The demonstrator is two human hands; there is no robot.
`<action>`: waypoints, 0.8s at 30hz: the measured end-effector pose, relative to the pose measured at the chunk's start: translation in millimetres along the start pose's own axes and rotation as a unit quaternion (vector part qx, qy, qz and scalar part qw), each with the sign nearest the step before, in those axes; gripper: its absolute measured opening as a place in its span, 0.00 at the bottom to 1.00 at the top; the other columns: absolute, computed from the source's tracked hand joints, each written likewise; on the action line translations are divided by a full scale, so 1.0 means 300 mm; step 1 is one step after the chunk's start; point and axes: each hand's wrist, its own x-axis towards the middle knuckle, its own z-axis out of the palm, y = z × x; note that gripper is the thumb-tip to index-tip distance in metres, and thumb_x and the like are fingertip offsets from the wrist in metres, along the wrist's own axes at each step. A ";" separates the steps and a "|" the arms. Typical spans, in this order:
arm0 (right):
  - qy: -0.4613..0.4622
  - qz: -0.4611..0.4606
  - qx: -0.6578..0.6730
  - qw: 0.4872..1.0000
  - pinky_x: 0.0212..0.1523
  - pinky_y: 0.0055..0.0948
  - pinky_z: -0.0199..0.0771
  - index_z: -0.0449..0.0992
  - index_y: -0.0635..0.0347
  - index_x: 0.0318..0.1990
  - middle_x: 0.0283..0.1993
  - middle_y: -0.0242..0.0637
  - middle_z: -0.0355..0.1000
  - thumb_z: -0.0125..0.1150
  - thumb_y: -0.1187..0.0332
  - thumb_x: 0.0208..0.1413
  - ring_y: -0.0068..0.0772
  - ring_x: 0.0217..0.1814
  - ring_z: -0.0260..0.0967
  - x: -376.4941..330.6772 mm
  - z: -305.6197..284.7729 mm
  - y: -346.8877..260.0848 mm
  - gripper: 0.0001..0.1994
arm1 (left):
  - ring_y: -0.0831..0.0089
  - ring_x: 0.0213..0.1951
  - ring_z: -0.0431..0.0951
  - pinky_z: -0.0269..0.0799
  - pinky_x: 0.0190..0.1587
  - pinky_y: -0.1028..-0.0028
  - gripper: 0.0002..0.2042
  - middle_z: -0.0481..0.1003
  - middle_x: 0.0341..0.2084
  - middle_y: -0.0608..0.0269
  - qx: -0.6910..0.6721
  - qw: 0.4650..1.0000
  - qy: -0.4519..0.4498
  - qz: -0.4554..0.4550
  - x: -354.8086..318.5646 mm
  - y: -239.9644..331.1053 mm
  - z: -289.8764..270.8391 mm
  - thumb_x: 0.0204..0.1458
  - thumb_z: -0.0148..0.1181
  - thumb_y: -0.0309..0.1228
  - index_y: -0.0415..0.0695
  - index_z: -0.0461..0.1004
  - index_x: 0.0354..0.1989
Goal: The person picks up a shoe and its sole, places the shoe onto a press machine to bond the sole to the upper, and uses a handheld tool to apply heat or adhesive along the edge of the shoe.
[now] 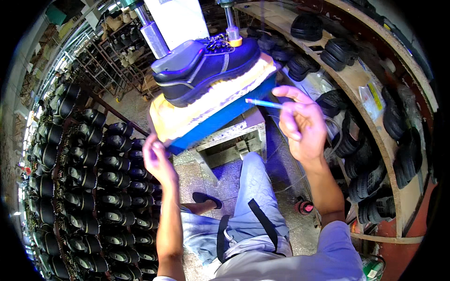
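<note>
A black safety shoe (206, 70) with pale stitching rests on a yellow-topped pad (220, 96) with a blue side, under a press. One metal press rod (153, 40) comes down at the heel, while another rod (233, 33) with an orange tip bears on the laced front. In my right hand (303, 119), a thin pen-like stick (265, 103) is pinched between thumb and fingers. Its pinkish tip points left toward the pad's blue side. Beside the pad's near left corner is my left hand (159, 159), slightly blurred, fingers loosely bent, with nothing visible in it.
Rows of black shoes (93, 175) fill a rack on the left. A curved wooden shelf (379, 126) on the right carries black soles (339, 51). Beneath the pad stands a metal press base (229, 136). A small red-and-black container (304, 206) sits by my right leg.
</note>
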 end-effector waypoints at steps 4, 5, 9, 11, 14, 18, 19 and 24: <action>0.005 -0.078 -0.239 0.968 0.29 0.19 0.69 0.71 0.61 0.62 0.37 0.40 0.82 0.39 0.57 0.75 0.22 0.32 0.77 0.146 -0.015 0.181 0.21 | 0.86 0.29 0.72 0.69 0.38 0.83 0.15 0.77 0.27 0.72 0.074 0.978 -0.185 0.058 -0.204 0.165 -0.024 0.58 0.65 0.21 0.36 0.79 0.53; -0.015 -0.100 -0.317 0.943 0.39 0.26 0.76 0.71 0.65 0.61 0.47 0.44 0.82 0.42 0.49 0.75 0.28 0.44 0.81 0.172 -0.015 0.214 0.26 | 0.86 0.26 0.71 0.70 0.37 0.81 0.14 0.75 0.22 0.74 0.082 0.972 -0.177 0.129 -0.168 0.194 -0.001 0.56 0.68 0.21 0.36 0.79 0.51; -0.034 -0.104 -0.519 0.848 0.56 0.40 0.78 0.74 0.65 0.59 0.53 0.52 0.80 0.74 0.57 0.53 0.48 0.56 0.79 0.226 0.019 0.208 0.30 | 0.68 0.49 0.77 0.72 0.54 0.69 0.30 0.78 0.48 0.53 0.137 0.935 -0.203 0.258 0.160 0.324 0.188 0.50 0.74 0.26 0.35 0.70 0.63; -0.011 -0.121 -0.594 0.796 0.54 0.45 0.78 0.75 0.62 0.58 0.52 0.52 0.80 0.76 0.50 0.48 0.54 0.51 0.79 0.264 0.009 0.203 0.34 | 0.51 0.67 0.67 0.59 0.71 0.58 0.45 0.67 0.65 0.39 0.253 0.894 -0.225 0.294 0.317 0.381 0.283 0.43 0.80 0.34 0.34 0.61 0.70; -0.016 -0.056 -0.636 0.770 0.57 0.47 0.75 0.75 0.59 0.60 0.54 0.51 0.79 0.80 0.41 0.36 0.56 0.52 0.78 0.358 0.008 0.160 0.44 | 0.58 0.61 0.75 0.67 0.68 0.62 0.52 0.74 0.61 0.45 0.178 0.872 -0.430 0.151 0.514 0.405 0.400 0.35 0.86 0.41 0.30 0.61 0.68; -0.050 -0.067 -0.631 0.771 0.62 0.43 0.72 0.75 0.59 0.60 0.56 0.50 0.79 0.82 0.43 0.34 0.50 0.58 0.76 0.461 -0.038 0.166 0.45 | 0.64 0.54 0.80 0.72 0.62 0.67 0.50 0.80 0.53 0.51 0.177 0.851 -0.484 0.097 0.584 0.451 0.484 0.29 0.88 0.43 0.32 0.69 0.62; -0.084 -0.051 -0.599 0.794 0.62 0.42 0.73 0.74 0.61 0.60 0.56 0.50 0.79 0.83 0.46 0.36 0.48 0.58 0.77 0.526 -0.108 0.179 0.44 | 0.65 0.52 0.81 0.73 0.60 0.68 0.48 0.80 0.51 0.52 0.140 0.872 -0.463 0.078 0.576 0.434 0.503 0.29 0.88 0.42 0.33 0.70 0.60; -0.179 -0.055 -0.501 0.845 0.65 0.40 0.71 0.70 0.63 0.65 0.61 0.50 0.76 0.84 0.51 0.39 0.45 0.62 0.74 0.568 -0.131 0.163 0.46 | 0.67 0.46 0.81 0.75 0.55 0.68 0.43 0.82 0.45 0.56 0.140 0.915 -0.314 0.210 0.460 0.449 0.439 0.29 0.88 0.42 0.34 0.74 0.55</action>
